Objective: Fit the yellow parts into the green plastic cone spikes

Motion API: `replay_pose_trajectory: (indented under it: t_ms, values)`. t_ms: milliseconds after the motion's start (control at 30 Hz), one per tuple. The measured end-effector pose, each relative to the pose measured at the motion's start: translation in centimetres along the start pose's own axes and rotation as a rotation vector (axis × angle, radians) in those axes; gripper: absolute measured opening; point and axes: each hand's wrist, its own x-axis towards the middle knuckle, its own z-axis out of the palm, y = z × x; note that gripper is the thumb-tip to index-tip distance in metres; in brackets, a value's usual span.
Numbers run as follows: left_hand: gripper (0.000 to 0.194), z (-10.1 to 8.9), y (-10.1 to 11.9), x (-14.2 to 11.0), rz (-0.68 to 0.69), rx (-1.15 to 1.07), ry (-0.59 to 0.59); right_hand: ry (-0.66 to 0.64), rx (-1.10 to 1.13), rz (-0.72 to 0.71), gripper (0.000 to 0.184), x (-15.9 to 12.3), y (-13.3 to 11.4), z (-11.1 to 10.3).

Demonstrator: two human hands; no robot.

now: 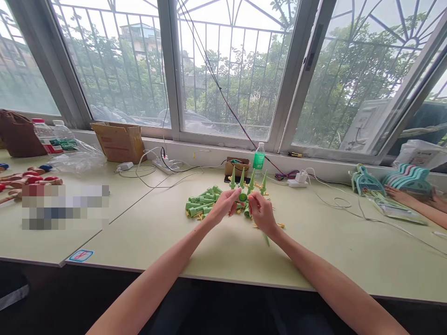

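Both my hands meet over the middle of a pale green table [216,251]. My left hand [225,204] and my right hand [261,213] pinch a small green plastic piece [242,197] between their fingertips. A green spike [267,239] pokes out below my right hand. A pile of green plastic tubes [200,204] lies just left of my hands. Several green cone-shaped spikes [241,179] stand upright behind them, with small yellow parts [280,225] scattered around.
A small brown box [237,166] and a green-labelled bottle [259,158] stand behind the spikes. A power strip [167,166] with cables, a cardboard box [119,141] and water bottles [49,136] lie left. Another person's forearms [419,204] rest at far right by teal plastic items [407,179].
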Motion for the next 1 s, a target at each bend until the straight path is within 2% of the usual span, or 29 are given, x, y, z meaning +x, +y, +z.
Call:
replay_pose_trajectory:
  t_ms: [267,500,633,1000]
  values:
    - [0.044,0.0,-0.1,-0.1,0.06,0.089,-0.053,0.031,-0.017,0.015,0.029,0.2,0.1,-0.1]
    - [0.058,0.2,-1.4,0.1,0.07,0.161,-0.06,0.022,-0.057,0.035,0.03,0.1,0.8,0.0]
    - [0.062,0.3,-1.9,0.1,0.063,0.224,-0.003,0.009,-0.086,0.02,0.031,-0.1,1.0,0.2]
    - [0.05,0.6,-1.6,0.1,0.109,0.272,0.043,0.034,-0.087,0.035,0.034,0.1,0.8,0.2]
